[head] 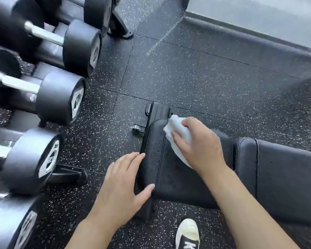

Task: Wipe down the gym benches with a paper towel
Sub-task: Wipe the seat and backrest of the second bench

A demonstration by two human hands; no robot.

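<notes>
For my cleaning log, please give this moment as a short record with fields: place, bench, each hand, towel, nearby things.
place: gym, speckled rubber floor
bench: black padded bench
right hand: presses paper towel on the seat pad
left hand: flat on the pad's end, no towel
nearby: dumbbells on rack at left; shoe below

Dumbbells (57, 97) crowd the left; open floor (196, 72) lies beyond the bench (178, 177).

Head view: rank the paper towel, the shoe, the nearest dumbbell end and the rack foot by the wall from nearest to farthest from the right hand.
From the right hand:
1. Paper towel, under the hand, pressed on the bench seat pad.
2. Shoe, below, on the floor.
3. Nearest dumbbell end, far left on the rack.
4. Rack foot, top, near the wall.
</notes>
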